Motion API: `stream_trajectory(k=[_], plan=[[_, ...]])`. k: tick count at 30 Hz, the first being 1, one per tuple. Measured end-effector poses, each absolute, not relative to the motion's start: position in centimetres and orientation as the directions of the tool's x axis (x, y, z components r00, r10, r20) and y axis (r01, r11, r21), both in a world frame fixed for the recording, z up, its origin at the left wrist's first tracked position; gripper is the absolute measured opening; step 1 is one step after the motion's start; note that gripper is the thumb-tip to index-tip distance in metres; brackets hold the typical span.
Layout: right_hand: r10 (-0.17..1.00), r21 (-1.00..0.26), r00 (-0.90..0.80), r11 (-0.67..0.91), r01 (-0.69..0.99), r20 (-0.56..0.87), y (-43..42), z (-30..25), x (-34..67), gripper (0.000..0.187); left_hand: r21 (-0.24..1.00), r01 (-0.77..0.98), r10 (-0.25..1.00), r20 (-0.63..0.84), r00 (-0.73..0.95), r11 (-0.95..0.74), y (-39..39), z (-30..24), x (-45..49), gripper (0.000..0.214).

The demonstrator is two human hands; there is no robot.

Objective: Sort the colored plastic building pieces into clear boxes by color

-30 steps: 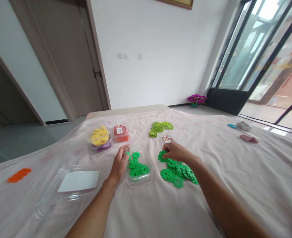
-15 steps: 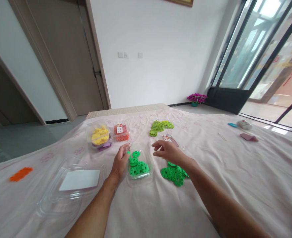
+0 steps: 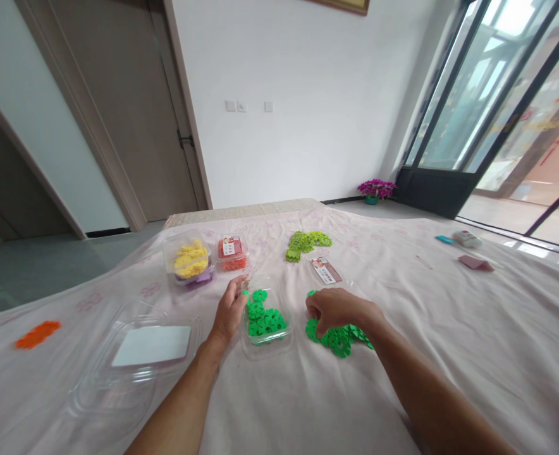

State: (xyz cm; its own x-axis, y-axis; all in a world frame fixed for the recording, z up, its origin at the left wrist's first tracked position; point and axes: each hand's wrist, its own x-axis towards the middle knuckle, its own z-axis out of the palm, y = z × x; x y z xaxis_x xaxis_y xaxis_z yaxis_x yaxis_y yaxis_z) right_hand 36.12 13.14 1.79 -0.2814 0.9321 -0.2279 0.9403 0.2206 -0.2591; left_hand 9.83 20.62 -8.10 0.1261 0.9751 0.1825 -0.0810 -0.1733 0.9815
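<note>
My left hand (image 3: 231, 308) grips the left rim of a clear plastic container (image 3: 266, 349), fingers curled at its far left corner. Several green notched plastic discs (image 3: 267, 321) lie in the container. To the right, my right hand (image 3: 339, 311) is over a loose pile of the same green discs (image 3: 341, 344) on the cloth. Its thumb and fingers are pinched down on a disc at the pile's left edge, and the palm hides part of the pile. Just beyond it lies a clear lid with a printed label (image 3: 325, 270).
Further back are a tub of yellow discs (image 3: 191, 259) on purple ones, a labelled box of red discs (image 3: 232, 253) and lime-green discs (image 3: 308, 241). On the left lie clear lids (image 3: 94, 373) and orange discs (image 3: 38, 334). A folded pink cloth (image 3: 475, 263) lies far right.
My right hand has moved from beside the container to the right and down onto the green pile, its fingers closing. The left hand stays at the container.
</note>
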Motion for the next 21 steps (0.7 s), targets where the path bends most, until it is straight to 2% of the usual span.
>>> stream_trajectory(k=[4,6,9,13,15,18,21], plan=[[0.983,-0.435,-0.150,0.089,0.896,-0.109,15.1,0.7,37.9,0.019,0.978,-0.073,0.972,0.203,0.117,-0.195,20.8,-8.2,9.7,0.048],[0.998,-0.494,-0.040,0.014,0.870,-0.043,16.1,-0.1,38.8,0.027,0.979,-0.069,0.972,0.200,0.122,-0.193,20.8,-8.2,9.6,0.048],[0.998,-0.465,0.046,-0.062,0.883,-0.046,16.9,-1.1,39.6,0.036,0.980,-0.071,0.972,0.195,0.130,-0.187,20.8,-8.2,9.6,0.049],[0.995,-0.329,0.027,-0.057,0.943,-0.097,16.7,-1.6,39.9,0.028,0.978,-0.065,0.971,0.204,0.126,-0.198,20.6,-8.1,9.7,0.049],[0.996,-0.313,0.049,-0.069,0.947,-0.073,16.5,-1.5,39.8,0.029,0.978,-0.066,0.971,0.204,0.127,-0.197,20.6,-8.0,9.8,0.049],[0.998,-0.376,0.059,-0.056,0.925,-0.003,16.5,-1.3,39.5,0.025,0.979,-0.073,0.972,0.197,0.127,-0.189,20.6,-8.0,9.8,0.049],[0.991,-0.537,0.064,0.008,0.844,0.115,16.6,-0.8,38.5,0.017,0.980,-0.070,0.972,0.195,0.134,-0.187,20.7,-8.2,9.7,0.049]])
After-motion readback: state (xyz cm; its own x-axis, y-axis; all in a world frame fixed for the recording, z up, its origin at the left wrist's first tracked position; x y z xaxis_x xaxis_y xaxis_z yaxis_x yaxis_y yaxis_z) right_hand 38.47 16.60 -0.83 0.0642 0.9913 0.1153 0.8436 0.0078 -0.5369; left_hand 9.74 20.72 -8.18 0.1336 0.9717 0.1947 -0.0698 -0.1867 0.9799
